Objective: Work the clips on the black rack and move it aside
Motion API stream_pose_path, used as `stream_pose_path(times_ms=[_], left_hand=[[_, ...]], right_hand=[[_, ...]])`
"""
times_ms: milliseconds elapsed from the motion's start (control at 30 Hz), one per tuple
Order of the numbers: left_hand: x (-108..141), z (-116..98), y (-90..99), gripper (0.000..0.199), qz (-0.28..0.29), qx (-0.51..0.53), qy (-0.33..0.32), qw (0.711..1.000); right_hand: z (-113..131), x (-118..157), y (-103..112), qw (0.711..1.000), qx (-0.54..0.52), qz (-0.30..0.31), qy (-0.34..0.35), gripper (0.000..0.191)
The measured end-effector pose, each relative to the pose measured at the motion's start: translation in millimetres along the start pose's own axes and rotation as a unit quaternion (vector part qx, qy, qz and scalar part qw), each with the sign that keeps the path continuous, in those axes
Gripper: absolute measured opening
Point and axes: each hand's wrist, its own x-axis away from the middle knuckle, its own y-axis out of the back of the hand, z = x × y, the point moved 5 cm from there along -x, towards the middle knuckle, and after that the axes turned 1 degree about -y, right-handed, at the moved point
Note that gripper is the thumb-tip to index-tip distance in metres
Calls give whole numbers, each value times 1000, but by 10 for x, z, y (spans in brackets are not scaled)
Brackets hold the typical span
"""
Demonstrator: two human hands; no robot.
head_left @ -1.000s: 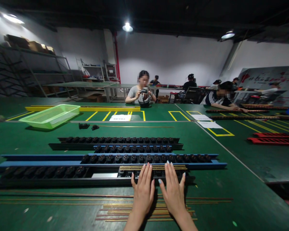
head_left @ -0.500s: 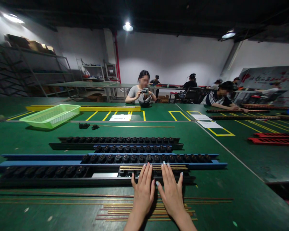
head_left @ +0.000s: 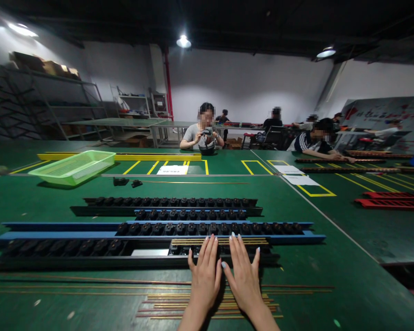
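Observation:
My left hand and my right hand lie side by side, palms down, fingers stretched forward. Their fingertips rest over several thin brass rods lying along the nearest black channel. Beneath the rods sit black socket modules, partly hidden by my fingers. More black modules fill the channel's left part, and a pale flat strip shows between the two groups. Loose brass and copper-coloured rods lie on the table under my wrists.
Beyond are a blue channel and a farther black channel, both holding modules. A green basket, a yellow channel and paper sheets lie farther back. Red channels lie right. Across the table sits a person handling something dark.
My right hand has shifted slightly left, towards my left hand. My left hand stays nearly still. The person opposite has changed the pose of the object in their hands.

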Motion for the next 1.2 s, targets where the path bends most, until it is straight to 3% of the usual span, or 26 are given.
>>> stream_pose_path(times_ms=[233,400,1000,1200], left_hand=[[-1,5,-5,60,-9,4,0,1000],[8,9,-17,60,0,-3,4,1000],[-8,-1,9,57,-9,4,-4,1000],[-9,-5,7,58,-16,-5,-6,1000]], right_hand=[[45,0,-13,999,-1,-8,37,67],[29,-10,-14,1000,-4,-8,18,61],[133,-14,-2,999,-4,-4,52,64],[149,-3,-31,997,-10,20,77,63]])
